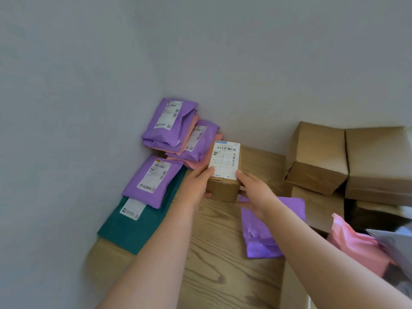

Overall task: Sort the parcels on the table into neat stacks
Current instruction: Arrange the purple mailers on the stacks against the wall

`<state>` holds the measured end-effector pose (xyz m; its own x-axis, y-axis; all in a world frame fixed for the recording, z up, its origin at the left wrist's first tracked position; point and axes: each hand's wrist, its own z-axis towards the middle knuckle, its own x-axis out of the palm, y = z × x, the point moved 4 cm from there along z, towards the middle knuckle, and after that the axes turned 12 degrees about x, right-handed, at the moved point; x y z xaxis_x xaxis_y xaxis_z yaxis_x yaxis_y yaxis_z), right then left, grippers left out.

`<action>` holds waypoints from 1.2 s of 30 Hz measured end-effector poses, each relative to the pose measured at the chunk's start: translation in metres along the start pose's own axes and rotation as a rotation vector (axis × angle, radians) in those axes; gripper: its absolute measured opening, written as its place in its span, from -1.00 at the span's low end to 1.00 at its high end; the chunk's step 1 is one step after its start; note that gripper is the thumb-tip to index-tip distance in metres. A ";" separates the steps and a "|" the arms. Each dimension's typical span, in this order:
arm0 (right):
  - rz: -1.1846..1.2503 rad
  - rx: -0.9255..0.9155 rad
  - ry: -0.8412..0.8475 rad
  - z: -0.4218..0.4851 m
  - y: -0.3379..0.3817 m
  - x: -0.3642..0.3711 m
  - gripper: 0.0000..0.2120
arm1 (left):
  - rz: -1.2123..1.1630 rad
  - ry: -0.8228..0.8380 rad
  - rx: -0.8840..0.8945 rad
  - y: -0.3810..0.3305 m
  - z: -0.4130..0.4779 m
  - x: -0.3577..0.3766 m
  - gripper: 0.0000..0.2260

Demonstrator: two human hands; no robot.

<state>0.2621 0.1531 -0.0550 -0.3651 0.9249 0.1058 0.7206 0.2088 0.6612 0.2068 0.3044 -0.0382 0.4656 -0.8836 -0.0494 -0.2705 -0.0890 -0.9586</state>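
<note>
Left hand (196, 184) and right hand (256, 194) both grasp the small labelled box (224, 175), thumbs on top; purple mailers (169, 127) stacked at its ten o'clock, loose purple mailer (260, 241) at five.

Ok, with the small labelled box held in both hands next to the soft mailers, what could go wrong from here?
1. The small box, held between the left hand and right hand, is close to the slumped purple and pink mailer pile; a nudge could topple that pile.
2. The right forearm lies over the loose purple mailer and might drag it askew.
</note>
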 end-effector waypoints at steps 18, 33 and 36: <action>0.355 -0.006 -0.225 0.137 0.071 0.010 -0.58 | 0.247 0.175 0.032 0.021 0.179 0.023 -0.62; -0.044 -0.173 -0.397 0.019 0.062 -0.058 -0.75 | 0.401 0.038 0.063 0.008 0.078 0.038 -0.75; -0.175 -0.217 -0.424 -0.011 0.050 -0.075 -0.81 | 0.349 0.089 -0.029 0.049 0.078 0.052 -0.79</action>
<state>0.3193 0.0907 -0.0221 -0.1654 0.9391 -0.3013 0.5147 0.3428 0.7859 0.2833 0.2901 -0.1090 0.2665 -0.8996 -0.3461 -0.4248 0.2127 -0.8799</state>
